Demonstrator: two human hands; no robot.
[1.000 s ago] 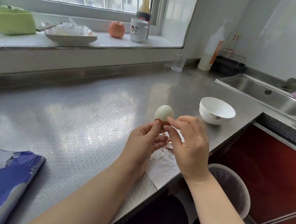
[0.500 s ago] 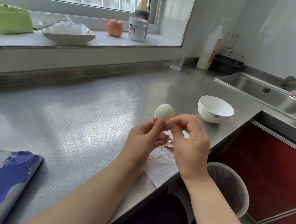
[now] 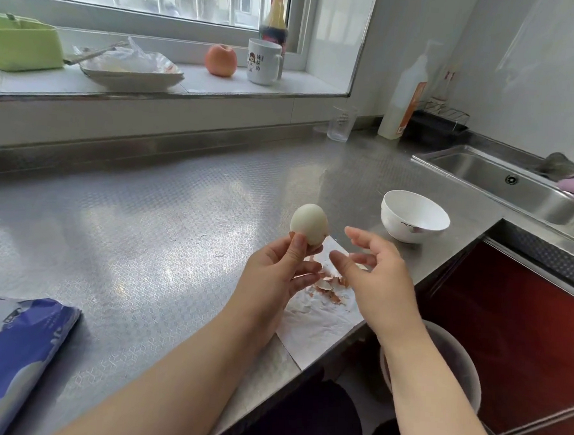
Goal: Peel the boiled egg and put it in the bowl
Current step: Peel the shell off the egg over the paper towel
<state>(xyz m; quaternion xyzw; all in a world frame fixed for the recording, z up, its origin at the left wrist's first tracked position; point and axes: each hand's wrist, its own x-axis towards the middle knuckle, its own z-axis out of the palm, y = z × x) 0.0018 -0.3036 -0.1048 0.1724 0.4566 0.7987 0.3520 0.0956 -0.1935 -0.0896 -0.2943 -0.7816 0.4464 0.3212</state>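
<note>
My left hand (image 3: pixel 278 270) holds the boiled egg (image 3: pixel 309 223) upright by its lower end, thumb on its front. The egg looks white and smooth over all of its visible surface. My right hand (image 3: pixel 375 275) is beside it to the right, fingers spread, touching nothing. Brown shell pieces (image 3: pixel 328 287) lie on a white paper towel (image 3: pixel 320 322) below both hands. The white bowl (image 3: pixel 413 215) stands on the steel counter, to the right of and beyond the egg, with nothing visible in it.
A sink (image 3: pixel 513 186) is set in the counter at the right. A bin (image 3: pixel 450 365) sits below the counter edge. A blue packet (image 3: pixel 12 352) lies at the near left. A glass (image 3: pixel 341 123) and a bottle (image 3: pixel 405 100) stand at the back.
My right hand has come off the egg's base and opened, moving right. The last brown shell at the egg's bottom is gone. My left hand still holds the egg.
</note>
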